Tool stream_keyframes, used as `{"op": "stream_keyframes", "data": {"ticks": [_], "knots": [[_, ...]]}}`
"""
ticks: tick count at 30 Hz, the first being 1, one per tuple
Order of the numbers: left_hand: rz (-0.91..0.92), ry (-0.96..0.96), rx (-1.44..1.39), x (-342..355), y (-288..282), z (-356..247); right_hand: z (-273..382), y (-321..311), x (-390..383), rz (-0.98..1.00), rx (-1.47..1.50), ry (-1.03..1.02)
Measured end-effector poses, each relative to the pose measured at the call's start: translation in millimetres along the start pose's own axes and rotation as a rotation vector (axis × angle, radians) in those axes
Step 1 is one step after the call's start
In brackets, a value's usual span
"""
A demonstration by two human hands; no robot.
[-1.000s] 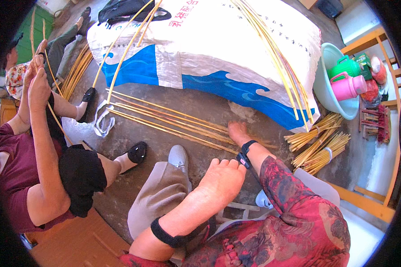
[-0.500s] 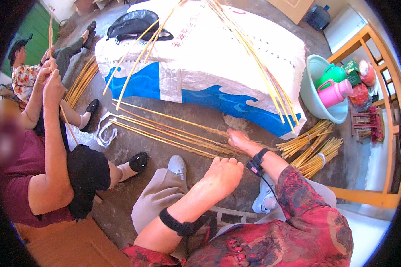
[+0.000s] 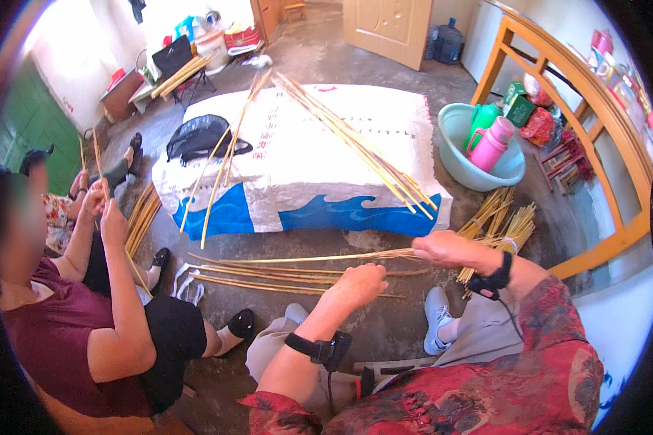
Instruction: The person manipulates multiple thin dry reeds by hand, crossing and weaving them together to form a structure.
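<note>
Low over the floor in front of me, my right hand (image 3: 448, 249) is closed round the thin end of a long yellow dried stalk (image 3: 305, 257), which points left. My left hand (image 3: 357, 287) is closed, nearer to me and lower; its fingers curl away, so what they hold, if anything, is hidden. Beyond it, several more dried stalks (image 3: 268, 275) lie roughly parallel on the floor. Tied bundles of stalks (image 3: 514, 233) rest just right of my right hand.
Ahead, a white and blue woven sheet (image 3: 341, 167) carries loose stalks and a black bag (image 3: 199, 138). A pale blue basin (image 3: 504, 174) with a pink flask (image 3: 491, 145) stands beside a wooden frame (image 3: 595, 246). At left, a person (image 3: 72, 326) in maroon holds a stalk; another sits behind.
My view has tilted up, showing more of the room. My right hand has moved right and drawn one stalk apart from the others. The left hand stays closed.
</note>
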State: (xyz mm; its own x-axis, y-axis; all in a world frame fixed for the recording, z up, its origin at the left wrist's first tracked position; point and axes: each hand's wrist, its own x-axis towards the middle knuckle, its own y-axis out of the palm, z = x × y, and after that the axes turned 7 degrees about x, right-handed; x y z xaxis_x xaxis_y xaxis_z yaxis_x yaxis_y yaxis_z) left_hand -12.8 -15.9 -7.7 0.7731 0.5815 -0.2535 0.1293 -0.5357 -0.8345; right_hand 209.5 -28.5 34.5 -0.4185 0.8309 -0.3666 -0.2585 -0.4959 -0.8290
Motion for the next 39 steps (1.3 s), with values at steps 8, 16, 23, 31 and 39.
{"op": "stream_keyframes", "data": {"ticks": [8, 16, 23, 31, 39], "knots": [[0.077, 0.125, -0.107, 7, 13, -15, -14, -54, -152, -0.114, 0.146, 0.087], [0.146, 0.320, -0.175, 22, 21, -35, -8, -78, -265, -0.335, 0.597, 0.509], [-0.010, 0.290, -0.630, 35, 0, -38, -14, -27, -195, -0.568, 0.932, 0.327], [-0.365, -0.089, -1.715, 40, -25, -17, 40, 19, -38, -0.352, 1.372, 0.068], [-0.572, -0.004, -1.864, 39, -41, 9, 70, 22, 20, -0.091, 1.713, 0.024]]}}
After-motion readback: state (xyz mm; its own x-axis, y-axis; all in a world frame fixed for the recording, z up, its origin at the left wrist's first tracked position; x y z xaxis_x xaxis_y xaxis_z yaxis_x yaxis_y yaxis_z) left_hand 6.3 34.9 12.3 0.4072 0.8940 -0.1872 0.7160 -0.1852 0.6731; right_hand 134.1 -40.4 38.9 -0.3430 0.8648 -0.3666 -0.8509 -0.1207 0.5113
